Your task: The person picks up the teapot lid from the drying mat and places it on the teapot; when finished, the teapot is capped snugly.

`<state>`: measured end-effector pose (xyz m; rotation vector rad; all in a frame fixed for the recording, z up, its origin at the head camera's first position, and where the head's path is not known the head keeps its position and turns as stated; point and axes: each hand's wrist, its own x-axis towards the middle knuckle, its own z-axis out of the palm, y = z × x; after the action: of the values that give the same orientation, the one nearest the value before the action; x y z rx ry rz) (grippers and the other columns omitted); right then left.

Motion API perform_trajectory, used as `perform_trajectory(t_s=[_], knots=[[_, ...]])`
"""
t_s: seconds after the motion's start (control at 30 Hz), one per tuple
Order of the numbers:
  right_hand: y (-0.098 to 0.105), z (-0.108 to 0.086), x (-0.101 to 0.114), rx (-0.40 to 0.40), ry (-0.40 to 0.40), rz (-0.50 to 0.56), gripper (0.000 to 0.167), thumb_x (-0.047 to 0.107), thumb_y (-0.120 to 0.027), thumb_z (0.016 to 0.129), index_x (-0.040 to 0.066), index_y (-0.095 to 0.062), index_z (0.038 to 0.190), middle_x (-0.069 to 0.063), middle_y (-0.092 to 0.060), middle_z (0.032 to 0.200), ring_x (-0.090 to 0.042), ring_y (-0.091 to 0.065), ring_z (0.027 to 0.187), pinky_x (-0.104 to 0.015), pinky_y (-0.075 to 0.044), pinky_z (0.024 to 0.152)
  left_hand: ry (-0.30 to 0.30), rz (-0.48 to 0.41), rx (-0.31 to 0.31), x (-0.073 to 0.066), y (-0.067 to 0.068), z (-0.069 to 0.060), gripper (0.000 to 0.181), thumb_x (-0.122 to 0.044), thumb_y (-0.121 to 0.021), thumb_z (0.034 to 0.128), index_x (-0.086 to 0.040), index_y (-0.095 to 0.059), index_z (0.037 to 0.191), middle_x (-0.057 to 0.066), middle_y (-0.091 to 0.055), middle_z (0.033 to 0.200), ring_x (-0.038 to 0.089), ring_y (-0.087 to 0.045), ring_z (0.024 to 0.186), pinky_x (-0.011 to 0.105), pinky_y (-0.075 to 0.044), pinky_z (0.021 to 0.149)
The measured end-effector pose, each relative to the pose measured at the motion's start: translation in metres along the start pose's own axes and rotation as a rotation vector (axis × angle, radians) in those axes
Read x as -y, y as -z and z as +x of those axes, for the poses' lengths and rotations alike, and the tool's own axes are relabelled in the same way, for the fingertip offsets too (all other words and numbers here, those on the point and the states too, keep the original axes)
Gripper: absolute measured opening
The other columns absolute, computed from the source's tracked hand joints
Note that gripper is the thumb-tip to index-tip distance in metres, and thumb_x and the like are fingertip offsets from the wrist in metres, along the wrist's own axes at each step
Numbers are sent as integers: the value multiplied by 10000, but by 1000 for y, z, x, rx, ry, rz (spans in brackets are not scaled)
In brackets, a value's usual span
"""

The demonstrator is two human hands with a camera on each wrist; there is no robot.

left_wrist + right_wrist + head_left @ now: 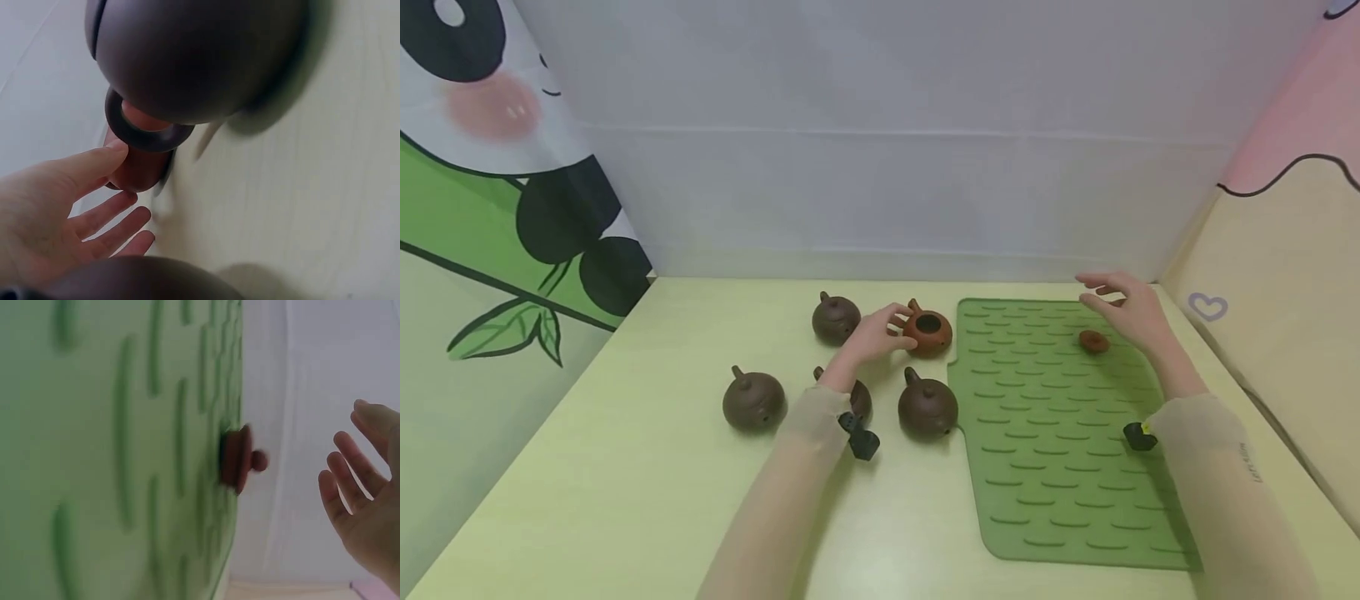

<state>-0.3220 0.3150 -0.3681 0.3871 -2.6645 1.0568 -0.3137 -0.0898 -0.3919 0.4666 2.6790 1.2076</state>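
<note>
A reddish-brown clay teapot (927, 332) stands lidless at the back, its dark round opening showing. My left hand (877, 332) is beside it, thumb near its side and fingers fairly straight. In the left wrist view, the left hand (75, 212) is spread next to the reddish teapot (139, 169), partly hidden behind a dark teapot's ring handle (150, 139); whether the thumb touches is unclear. The matching lid (1093, 342) lies on the green mat (1037, 500), knob up in the right wrist view. My right hand (1123, 310) hovers apart from it, fingers loosely extended, holding nothing.
Several dark brown teapots surround the left arm: one behind (836, 318), one at left (754, 402), one at the mat's edge (928, 408), and one partly hidden by the wrist (861, 403). A pale wall (880, 200) closes the table's back.
</note>
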Motion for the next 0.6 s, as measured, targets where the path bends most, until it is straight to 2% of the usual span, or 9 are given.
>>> perform_trajectory(t_s=[0.07, 0.17, 0.27, 0.33, 0.43, 0.53, 0.6], knots=[[3, -4, -11, 47, -29, -9, 434, 325, -574, 1004, 123, -569, 1388, -174, -571, 1371, -313, -539, 1193, -365, -493, 961, 4, -2, -8, 1, -1, 1, 519, -201, -685, 933, -130, -483, 1405, 178, -603, 1339, 341, -610, 1226, 451, -494, 1049], [6, -8, -24, 157, -95, -12, 477, 361, -544, 1015, 127, -521, 1429, -219, -516, 1427, -399, -496, 1256, -625, -415, 999, 18, -11, -14, 2, -2, 2, 524, -211, -692, 929, -145, -482, 1404, 174, -623, 1327, 336, -610, 1232, 457, -492, 1053], [10, -10, -34, 283, -129, -29, 507, 368, -527, 1022, 121, -477, 1462, -232, -470, 1482, -437, -484, 1289, -685, -363, 1039, 29, -27, -15, 4, -2, 2, 529, -213, -698, 925, -157, -481, 1405, 171, -630, 1325, 337, -610, 1237, 463, -485, 1064], [12, -12, -39, 350, -123, -26, 524, 356, -527, 1024, 95, -454, 1473, -252, -461, 1484, -478, -476, 1303, -700, -341, 1058, 32, -34, -19, 5, -2, 2, 529, -213, -701, 924, -165, -484, 1404, 167, -631, 1324, 333, -610, 1237, 465, -478, 1071], [15, -16, -46, 403, -84, -30, 516, 299, -549, 1019, 47, -456, 1460, -263, -494, 1454, -504, -499, 1285, -637, -400, 1061, 32, -41, -25, 6, -3, 2, 528, -217, -705, 923, -172, -489, 1402, 165, -631, 1323, 328, -608, 1236, 466, -471, 1079], [17, -18, -50, 410, -47, -56, 465, 246, -577, 1007, 29, -510, 1413, -253, -565, 1386, -478, -548, 1249, -391, -502, 1007, 31, -48, -28, 7, -3, 3, 528, -216, -708, 920, -175, -493, 1400, 167, -633, 1316, 326, -609, 1233, 468, -474, 1075], [17, -19, -52, 401, -43, -87, 414, 239, -591, 999, 43, -569, 1364, -225, -615, 1336, -416, -585, 1224, -227, -491, 923, 31, -51, -28, 7, -3, 2, 527, -213, -709, 919, -175, -494, 1399, 169, -634, 1311, 326, -610, 1229, 467, -475, 1072]])
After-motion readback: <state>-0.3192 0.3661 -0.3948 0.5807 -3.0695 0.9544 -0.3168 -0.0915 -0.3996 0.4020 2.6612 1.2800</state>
